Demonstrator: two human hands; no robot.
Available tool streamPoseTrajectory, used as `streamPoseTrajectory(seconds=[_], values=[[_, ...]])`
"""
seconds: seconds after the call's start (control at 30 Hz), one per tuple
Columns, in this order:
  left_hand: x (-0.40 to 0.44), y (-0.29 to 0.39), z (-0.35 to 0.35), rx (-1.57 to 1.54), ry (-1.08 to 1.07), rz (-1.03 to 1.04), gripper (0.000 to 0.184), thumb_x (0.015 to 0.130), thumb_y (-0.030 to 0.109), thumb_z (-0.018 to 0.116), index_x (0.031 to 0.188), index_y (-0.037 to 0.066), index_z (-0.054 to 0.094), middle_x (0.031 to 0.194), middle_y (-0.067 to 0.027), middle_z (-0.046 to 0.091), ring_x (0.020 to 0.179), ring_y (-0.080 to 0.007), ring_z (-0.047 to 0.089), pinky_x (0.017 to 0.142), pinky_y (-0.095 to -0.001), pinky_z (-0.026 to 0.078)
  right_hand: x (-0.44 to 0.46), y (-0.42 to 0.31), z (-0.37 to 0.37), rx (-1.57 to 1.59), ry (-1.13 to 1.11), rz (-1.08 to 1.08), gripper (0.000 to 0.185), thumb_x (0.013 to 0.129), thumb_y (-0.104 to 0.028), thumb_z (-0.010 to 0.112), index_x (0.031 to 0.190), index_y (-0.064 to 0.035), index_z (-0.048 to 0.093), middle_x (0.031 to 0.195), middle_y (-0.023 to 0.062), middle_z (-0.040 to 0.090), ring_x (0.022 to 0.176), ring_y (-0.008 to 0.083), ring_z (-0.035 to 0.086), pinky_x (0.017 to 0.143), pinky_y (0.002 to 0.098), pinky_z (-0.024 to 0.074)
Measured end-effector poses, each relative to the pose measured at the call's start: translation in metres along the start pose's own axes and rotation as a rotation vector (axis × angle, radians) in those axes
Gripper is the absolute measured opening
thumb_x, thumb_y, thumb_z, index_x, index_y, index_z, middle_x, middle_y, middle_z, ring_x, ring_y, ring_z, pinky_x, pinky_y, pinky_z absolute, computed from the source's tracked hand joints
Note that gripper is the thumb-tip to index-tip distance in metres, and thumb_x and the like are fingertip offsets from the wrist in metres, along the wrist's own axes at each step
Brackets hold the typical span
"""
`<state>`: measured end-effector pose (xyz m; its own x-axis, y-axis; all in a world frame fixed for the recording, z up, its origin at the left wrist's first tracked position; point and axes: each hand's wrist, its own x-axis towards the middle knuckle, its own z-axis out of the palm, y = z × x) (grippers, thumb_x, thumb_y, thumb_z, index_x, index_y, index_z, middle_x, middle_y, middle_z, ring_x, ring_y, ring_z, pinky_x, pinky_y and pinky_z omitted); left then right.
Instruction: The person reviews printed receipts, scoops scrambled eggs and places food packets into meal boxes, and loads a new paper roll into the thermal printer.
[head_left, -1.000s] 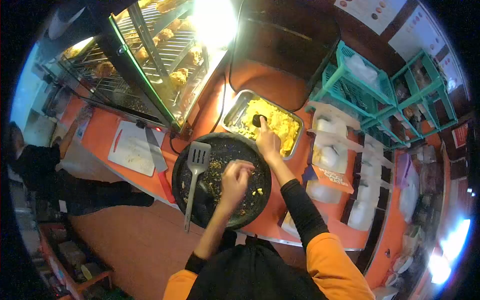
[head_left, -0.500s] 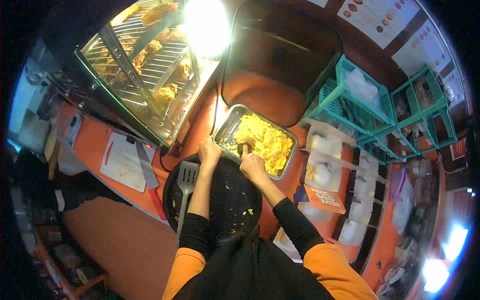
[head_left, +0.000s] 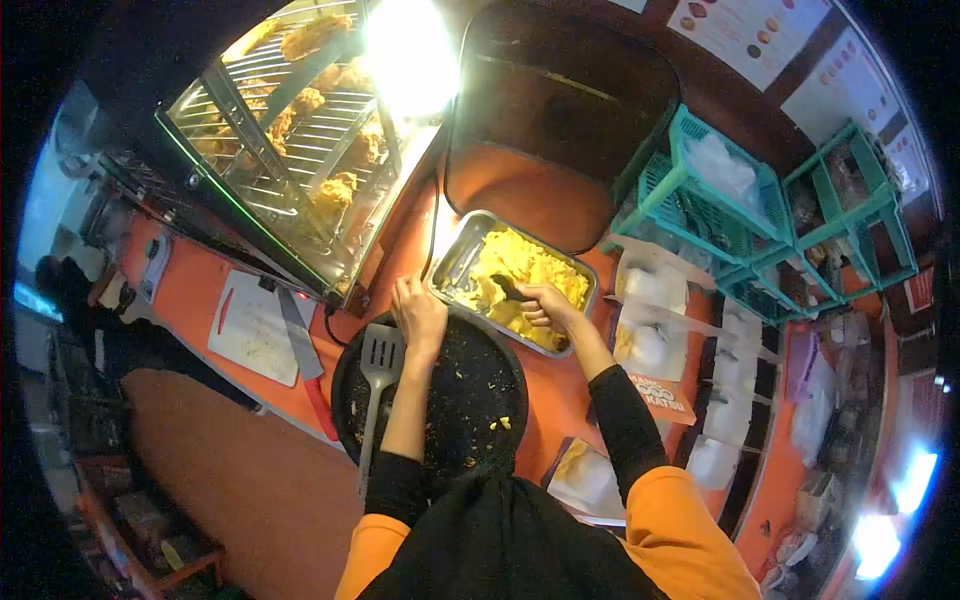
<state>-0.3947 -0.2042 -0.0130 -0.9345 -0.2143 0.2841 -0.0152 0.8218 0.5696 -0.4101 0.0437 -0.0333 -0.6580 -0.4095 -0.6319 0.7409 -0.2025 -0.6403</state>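
Note:
My right hand is closed around the handle of a black spoon, its head down in the yellow scrambled egg. The egg fills most of a rectangular metal tray, leaving some bare metal at the left end. Beside the tray's near left corner, my left hand lies over the rim of a black frying pan, its fingers loosely stretched. Whether it touches the tray I cannot tell. Egg scraps dot the pan, and a slotted metal spatula rests across its left side.
A lit glass display cabinet with fried pieces stands at the back left. A knife lies by a white cutting board. To the right are open boxes with white rounded contents and teal baskets.
My right hand has moved right and tilted, its spoon now showing more clearly in the egg. The egg lies lower on the left. My left hand's fingers have loosened near the tray corner.

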Motion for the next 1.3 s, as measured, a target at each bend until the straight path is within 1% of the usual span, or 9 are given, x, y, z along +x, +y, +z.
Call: streamPoseTrajectory(seconds=[0.5,0.63,0.77,0.9,0.97,1.07,1.17,1.2,1.3], values=[[-0.083,0.051,-0.046,-0.379,-0.115,0.171,0.02,0.076,0.003,0.055,0.093,0.003,0.065,0.095,-0.014,0.056,0.093,-0.0325,0.053,0.086,-0.0414,0.043,-0.044,0.015,0.001,0.573,-0.128,-0.053,0.04,0.1,-0.033,0.041,0.066,-0.0153,0.031,0.053,-0.0063,0.023,0.038,0.0046,0.019,0.031,0.0198,0.0168],[-0.109,0.072,-0.063,-0.496,-0.182,0.185,0.02,0.076,-0.003,0.054,0.091,0.003,0.066,0.089,-0.0121,0.057,0.078,-0.0257,0.059,0.071,-0.0361,0.048,-0.091,0.014,0.006,0.701,-0.206,-0.071,0.038,0.099,-0.03,0.045,0.067,-0.0142,0.034,0.054,-0.0065,0.025,0.039,0.0041,0.02,0.031,0.0195,0.0173],[-0.156,0.137,-0.122,-0.605,-0.795,0.48,0.01,0.081,0.005,0.062,0.091,0.003,0.065,0.084,-0.0111,0.06,0.064,-0.0226,0.06,0.061,-0.0325,0.049,-0.229,0.046,-0.017,0.657,-0.153,-0.252,0.03,0.097,-0.03,0.051,0.075,-0.0131,0.041,0.054,-0.0068,0.025,0.038,0.0032,0.022,0.031,0.0188,0.0175],[-0.224,0.186,-0.122,-0.628,-1.768,0.655,0.023,0.087,0.021,0.06,0.099,0.002,0.063,0.098,-0.013,0.064,0.08,-0.0248,0.062,0.072,-0.0332,0.05,-0.386,0.098,-0.015,0.637,0.266,-0.36,0.017,0.097,-0.026,0.051,0.088,-0.0111,0.047,0.054,-0.0066,0.027,0.038,0.0025,0.021,0.031,0.0181,0.0162],[-0.274,0.208,-0.104,-0.853,-1.908,0.851,0.026,0.09,0.025,0.058,0.103,0.002,0.061,0.101,-0.013,0.063,0.085,-0.0234,0.061,0.075,-0.033,0.05,-0.443,0.133,-0.03,0.673,0.468,-0.287,0.012,0.097,-0.024,0.05,0.094,-0.0125,0.05,0.054,-0.0064,0.027,0.038,0.0029,0.021,0.031,0.0175,0.0156],[-0.367,0.228,-0.059,-0.694,-1.895,0.888,0.031,0.092,0.024,0.055,0.114,0.001,0.055,0.104,-0.016,0.062,0.087,-0.0258,0.062,0.076,-0.0338,0.051,-0.493,0.208,-0.096,0.675,0.464,-0.202,0.012,0.097,-0.024,0.05,0.098,-0.0129,0.054,0.054,-0.0067,0.026,0.039,0.0034,0.02,0.033,0.0177,0.0161],[-0.457,0.239,0.01,-0.678,-1.751,0.462,0.041,0.093,0.025,0.052,0.123,-0.001,0.046,0.113,-0.0225,0.055,0.101,-0.033,0.057,0.086,-0.0401,0.047,-0.507,0.242,-0.135,0.567,0.734,-0.294,0.036,0.096,-0.028,0.052,0.127,-0.0092,0.051,0.054,-0.0078,0.027,0.04,0.0028,0.025,0.033,0.0184,0.0204],[-0.488,0.238,0.048,-0.746,-1.348,0.477,0.046,0.092,0.023,0.053,0.128,-0.003,0.04,0.116,-0.0248,0.051,0.106,-0.0368,0.052,0.09,-0.0441,0.043,-0.5,0.247,-0.144,0.396,0.851,-0.338,0.036,0.097,-0.027,0.052,0.128,-0.0098,0.052,0.055,-0.0073,0.029,0.04,0.0026,0.025,0.034,0.0184,0.0202],[-0.519,0.244,0.117,-0.722,-0.862,0.468,0.057,0.089,0.02,0.055,0.134,-0.005,0.032,0.124,-0.0275,0.043,0.116,-0.0423,0.041,0.099,-0.049,0.035,-0.472,0.28,-0.186,-0.071,1.0,-0.341,0.039,0.096,-0.024,0.051,0.133,-0.0113,0.051,0.056,0.0009,0.043,0.04,0.0118,0.041,0.037,0.0256,0.0343]])
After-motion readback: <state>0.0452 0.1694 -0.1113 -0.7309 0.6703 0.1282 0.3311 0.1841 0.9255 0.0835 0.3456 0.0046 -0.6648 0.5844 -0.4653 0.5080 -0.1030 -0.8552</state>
